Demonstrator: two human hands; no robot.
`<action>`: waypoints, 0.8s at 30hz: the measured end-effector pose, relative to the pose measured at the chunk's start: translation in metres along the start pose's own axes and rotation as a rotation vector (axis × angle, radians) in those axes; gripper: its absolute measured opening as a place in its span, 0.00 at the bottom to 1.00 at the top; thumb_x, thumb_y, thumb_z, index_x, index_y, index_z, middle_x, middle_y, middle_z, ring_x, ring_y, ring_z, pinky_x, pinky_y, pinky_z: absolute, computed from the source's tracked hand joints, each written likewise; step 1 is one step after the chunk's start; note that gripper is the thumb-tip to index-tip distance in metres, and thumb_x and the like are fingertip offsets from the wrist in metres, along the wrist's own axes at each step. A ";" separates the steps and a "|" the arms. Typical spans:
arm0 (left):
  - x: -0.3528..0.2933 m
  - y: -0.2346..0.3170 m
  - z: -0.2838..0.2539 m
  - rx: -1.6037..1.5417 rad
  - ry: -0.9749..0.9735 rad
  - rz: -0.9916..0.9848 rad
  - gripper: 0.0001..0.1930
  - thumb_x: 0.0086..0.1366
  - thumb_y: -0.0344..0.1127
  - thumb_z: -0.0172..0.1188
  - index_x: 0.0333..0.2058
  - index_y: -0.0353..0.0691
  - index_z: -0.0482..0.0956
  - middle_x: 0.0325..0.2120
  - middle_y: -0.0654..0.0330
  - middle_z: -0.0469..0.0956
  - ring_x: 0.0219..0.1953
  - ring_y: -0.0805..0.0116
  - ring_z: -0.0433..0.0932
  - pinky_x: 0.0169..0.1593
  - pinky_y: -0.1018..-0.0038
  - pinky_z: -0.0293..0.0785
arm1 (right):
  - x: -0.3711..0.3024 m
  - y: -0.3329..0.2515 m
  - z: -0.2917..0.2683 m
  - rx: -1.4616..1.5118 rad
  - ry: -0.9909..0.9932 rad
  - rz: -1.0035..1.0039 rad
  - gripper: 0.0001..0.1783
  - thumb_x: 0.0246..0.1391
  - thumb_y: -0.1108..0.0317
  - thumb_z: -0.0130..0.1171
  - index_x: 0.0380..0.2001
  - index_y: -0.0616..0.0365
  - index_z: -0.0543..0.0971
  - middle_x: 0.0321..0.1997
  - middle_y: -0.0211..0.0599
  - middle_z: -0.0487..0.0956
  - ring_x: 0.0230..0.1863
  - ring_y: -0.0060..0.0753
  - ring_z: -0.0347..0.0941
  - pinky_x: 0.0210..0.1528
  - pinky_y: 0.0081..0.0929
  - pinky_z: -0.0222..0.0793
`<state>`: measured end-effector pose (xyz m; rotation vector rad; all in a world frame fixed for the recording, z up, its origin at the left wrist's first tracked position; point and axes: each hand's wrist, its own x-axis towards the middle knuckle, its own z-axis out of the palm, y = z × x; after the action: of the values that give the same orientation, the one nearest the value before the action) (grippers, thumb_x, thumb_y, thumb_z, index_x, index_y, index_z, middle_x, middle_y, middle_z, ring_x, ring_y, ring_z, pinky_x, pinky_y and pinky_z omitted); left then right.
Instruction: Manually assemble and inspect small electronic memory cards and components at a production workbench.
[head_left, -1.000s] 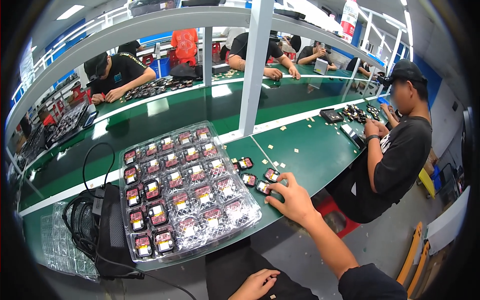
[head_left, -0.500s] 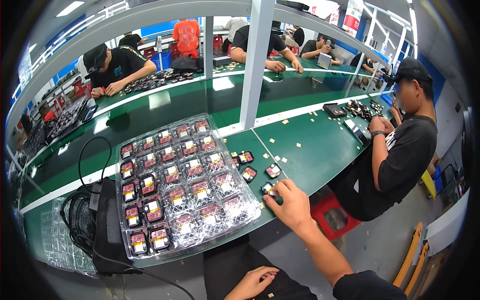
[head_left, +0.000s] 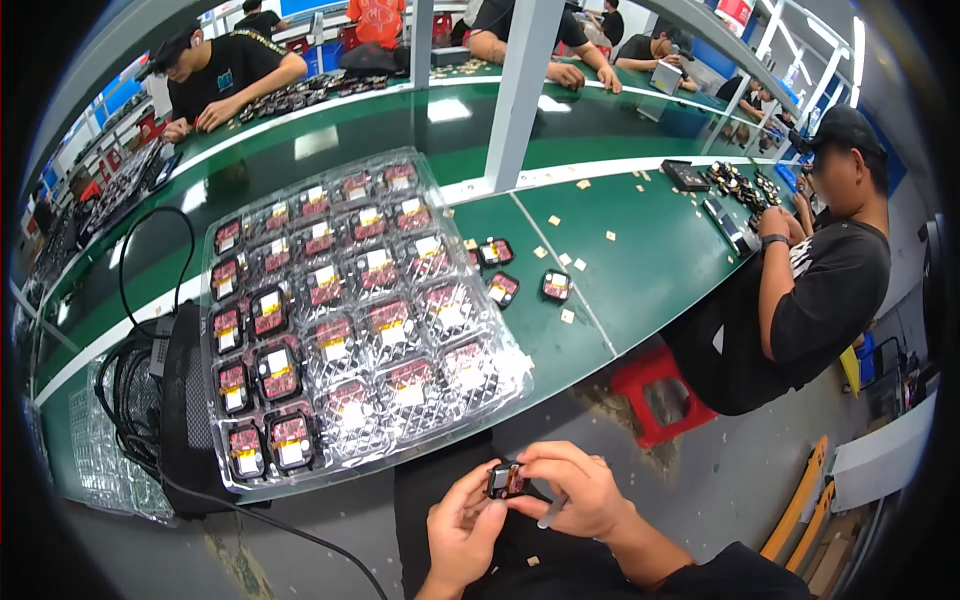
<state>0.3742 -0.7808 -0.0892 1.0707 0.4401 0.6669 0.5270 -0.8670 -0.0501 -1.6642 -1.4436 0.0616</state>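
Note:
Over my lap, below the table's edge, my left hand [head_left: 462, 528] and my right hand [head_left: 572, 490] together hold one small black and red square part [head_left: 506, 481] between their fingertips. A clear plastic tray [head_left: 480, 395] with several rows of the same parts in its pockets lies on the green table in front of me. Three loose parts [head_left: 502, 288] rest on the table just right of the tray.
A black pouch with coiled cables [head_left: 165, 395] and a stack of clear trays [head_left: 90, 450] lie to my left. A person in a black shirt and cap [head_left: 815, 290] sits at my right by a red stool [head_left: 665, 395]. Other workers sit across the conveyor.
My right hand has left the table with one loose part and come down to my lap, where my left hand has joined it on the part.

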 end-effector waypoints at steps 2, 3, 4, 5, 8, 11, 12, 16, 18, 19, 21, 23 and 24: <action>-0.003 0.000 0.002 0.026 0.102 -0.036 0.21 0.67 0.20 0.58 0.58 0.26 0.72 0.43 0.52 0.83 0.42 0.75 0.81 0.45 0.81 0.76 | 0.000 -0.006 0.002 -0.011 -0.027 0.027 0.23 0.40 0.67 0.79 0.39 0.58 0.79 0.43 0.38 0.82 0.34 0.35 0.82 0.33 0.25 0.80; -0.005 -0.001 0.000 0.078 0.122 -0.047 0.19 0.67 0.21 0.58 0.57 0.28 0.74 0.38 0.56 0.84 0.36 0.80 0.78 0.39 0.83 0.72 | -0.002 -0.003 0.005 -0.032 -0.027 -0.002 0.23 0.40 0.67 0.79 0.39 0.58 0.79 0.43 0.38 0.82 0.33 0.35 0.82 0.32 0.25 0.80; -0.007 -0.003 -0.003 0.131 0.143 -0.058 0.18 0.67 0.22 0.58 0.56 0.29 0.75 0.33 0.60 0.84 0.30 0.85 0.75 0.32 0.86 0.69 | -0.003 -0.002 0.008 -0.053 -0.026 -0.032 0.23 0.40 0.66 0.79 0.39 0.58 0.79 0.43 0.38 0.82 0.33 0.35 0.82 0.32 0.25 0.80; -0.008 -0.004 -0.001 0.181 0.178 -0.039 0.16 0.68 0.22 0.58 0.54 0.29 0.77 0.26 0.66 0.82 0.24 0.89 0.68 0.26 0.86 0.62 | -0.005 -0.003 0.008 -0.068 -0.055 -0.046 0.23 0.40 0.65 0.79 0.38 0.58 0.79 0.43 0.37 0.83 0.30 0.34 0.82 0.30 0.24 0.79; -0.009 0.003 0.000 0.167 0.245 -0.041 0.15 0.68 0.22 0.58 0.52 0.29 0.78 0.25 0.66 0.81 0.23 0.89 0.69 0.25 0.86 0.62 | -0.006 -0.005 0.016 -0.128 -0.031 -0.096 0.24 0.39 0.65 0.80 0.39 0.58 0.80 0.40 0.37 0.84 0.28 0.35 0.82 0.29 0.24 0.79; -0.007 0.004 -0.008 0.030 0.188 -0.072 0.19 0.68 0.23 0.58 0.57 0.28 0.74 0.34 0.60 0.83 0.32 0.84 0.74 0.34 0.85 0.68 | -0.007 -0.006 0.022 0.016 0.023 -0.013 0.25 0.39 0.64 0.80 0.40 0.59 0.80 0.38 0.37 0.85 0.21 0.28 0.77 0.24 0.21 0.74; -0.006 0.005 -0.008 -0.106 0.152 -0.068 0.21 0.68 0.24 0.58 0.59 0.28 0.72 0.38 0.57 0.83 0.36 0.82 0.76 0.39 0.84 0.70 | -0.008 -0.008 0.023 0.023 0.015 -0.012 0.25 0.39 0.64 0.80 0.40 0.59 0.80 0.38 0.37 0.85 0.21 0.28 0.77 0.24 0.21 0.74; -0.004 -0.014 -0.028 -0.308 -0.052 -0.029 0.30 0.65 0.37 0.69 0.60 0.28 0.70 0.47 0.51 0.80 0.49 0.70 0.79 0.53 0.76 0.73 | -0.015 -0.003 0.023 0.262 -0.046 0.179 0.31 0.39 0.57 0.82 0.43 0.62 0.79 0.38 0.37 0.84 0.15 0.13 0.60 0.20 0.14 0.58; -0.008 -0.016 -0.030 -0.293 0.001 -0.062 0.34 0.61 0.44 0.72 0.58 0.28 0.71 0.50 0.50 0.78 0.52 0.63 0.78 0.58 0.69 0.73 | -0.017 -0.002 0.030 0.528 -0.102 0.304 0.35 0.43 0.51 0.78 0.47 0.65 0.77 0.45 0.42 0.81 0.18 0.12 0.61 0.20 0.15 0.56; -0.005 -0.019 -0.029 -0.304 0.039 0.012 0.32 0.61 0.44 0.72 0.57 0.28 0.72 0.51 0.49 0.77 0.53 0.60 0.78 0.59 0.67 0.73 | -0.014 0.001 0.028 0.595 -0.126 0.286 0.36 0.50 0.47 0.72 0.49 0.67 0.75 0.51 0.48 0.76 0.21 0.11 0.62 0.21 0.15 0.54; 0.000 -0.020 -0.029 -0.251 0.134 0.098 0.32 0.60 0.50 0.72 0.52 0.30 0.73 0.52 0.48 0.74 0.53 0.54 0.79 0.54 0.64 0.79 | -0.008 -0.001 0.022 0.662 -0.018 0.354 0.30 0.67 0.44 0.53 0.44 0.68 0.77 0.52 0.50 0.76 0.24 0.17 0.67 0.26 0.17 0.61; 0.001 -0.017 -0.029 -0.304 0.137 0.058 0.32 0.60 0.49 0.72 0.52 0.30 0.73 0.52 0.48 0.74 0.53 0.53 0.79 0.55 0.62 0.79 | -0.005 0.013 0.020 0.691 0.150 0.363 0.35 0.74 0.45 0.34 0.37 0.68 0.78 0.52 0.53 0.77 0.31 0.25 0.73 0.35 0.24 0.69; -0.001 -0.016 -0.030 -0.351 0.156 0.018 0.31 0.60 0.49 0.72 0.51 0.30 0.73 0.52 0.48 0.75 0.54 0.52 0.79 0.56 0.61 0.79 | 0.006 0.015 0.013 0.513 0.140 0.274 0.35 0.74 0.46 0.34 0.34 0.67 0.79 0.45 0.49 0.78 0.35 0.26 0.73 0.39 0.27 0.70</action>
<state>0.3589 -0.7665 -0.1164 0.6940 0.4282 0.8137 0.5329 -0.8534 -0.0651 -1.3928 -0.9809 0.4240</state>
